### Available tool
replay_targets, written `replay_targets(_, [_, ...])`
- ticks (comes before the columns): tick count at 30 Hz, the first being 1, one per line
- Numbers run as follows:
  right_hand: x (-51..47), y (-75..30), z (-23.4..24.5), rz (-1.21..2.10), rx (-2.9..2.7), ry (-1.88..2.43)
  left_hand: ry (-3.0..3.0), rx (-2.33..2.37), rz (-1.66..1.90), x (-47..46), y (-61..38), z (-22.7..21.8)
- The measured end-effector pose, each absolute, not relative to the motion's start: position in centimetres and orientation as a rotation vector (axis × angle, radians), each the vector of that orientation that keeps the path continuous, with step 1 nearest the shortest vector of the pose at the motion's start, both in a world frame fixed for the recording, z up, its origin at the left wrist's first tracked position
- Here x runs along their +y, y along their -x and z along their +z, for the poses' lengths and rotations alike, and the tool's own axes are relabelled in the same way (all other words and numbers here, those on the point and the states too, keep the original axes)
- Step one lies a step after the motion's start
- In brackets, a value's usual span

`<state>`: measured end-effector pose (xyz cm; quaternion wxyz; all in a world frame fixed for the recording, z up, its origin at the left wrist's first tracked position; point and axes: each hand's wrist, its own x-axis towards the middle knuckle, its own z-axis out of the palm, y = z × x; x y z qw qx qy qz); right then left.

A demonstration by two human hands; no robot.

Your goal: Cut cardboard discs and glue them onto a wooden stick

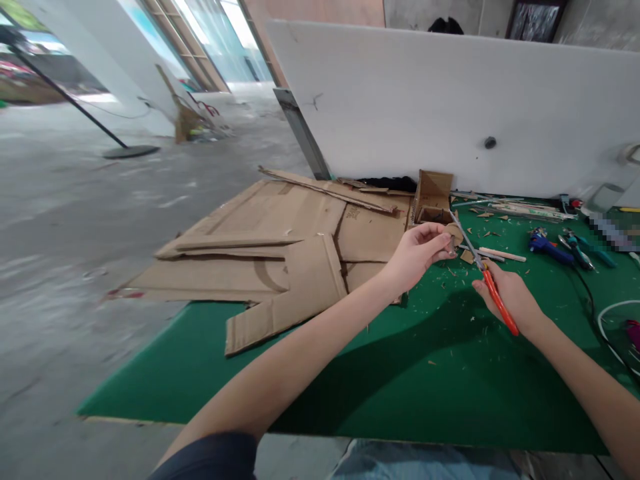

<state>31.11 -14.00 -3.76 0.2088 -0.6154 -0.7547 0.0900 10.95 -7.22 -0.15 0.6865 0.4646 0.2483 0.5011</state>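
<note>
Between the thumb and fingers of my left hand [417, 252] is a small round piece of cardboard [454, 233], held up above the green table. My right hand [510, 297] grips a pair of scissors [493, 287] with red-orange handles. The metal blades point up and away, right beside the cardboard piece; whether they touch it I cannot tell. Part of the handles is hidden in my palm. Below the hands lie a pale stick [501, 254] and small cardboard scraps. A small open cardboard box [434, 190] stands just behind my left hand.
Large flat cardboard sheets [265, 213] cover the left of the green table [165, 373], some overhanging its edge. To the right lie a blue glue gun [550, 247] with a cord, and pliers [577, 252]. A white board [450, 107] stands along the back.
</note>
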Motion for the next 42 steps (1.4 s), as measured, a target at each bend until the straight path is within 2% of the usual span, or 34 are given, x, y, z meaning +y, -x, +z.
replay_targets(8, [-13.9, -31.0, -4.2, -0.006, -2.176, 1.874, -1.019, 0.589, 1.101, -7.4, -11.2, -0.5])
replay_targets(12, [-13.8, -31.3, -4.4, 0.111, -2.075, 1.825, -1.03, 0.556, 1.1, -7.5, -11.0, -0.2])
replay_targets(18, [-13.6, -32.2, -4.5, 0.426, -1.986, 1.482, -0.959, 0.532, 1.164, -7.3, -10.7, 0.3])
replay_targets(35, [-13.9, -31.4, -3.8, 0.451, -2.061, 1.629, -0.94, 0.52, 1.156, -7.4, -11.1, -0.1])
replay_targets(42, [-14.1, -30.6, -4.0, 0.189, -2.057, 1.826, -0.926, 0.529, 1.151, -7.4, -11.4, -0.4])
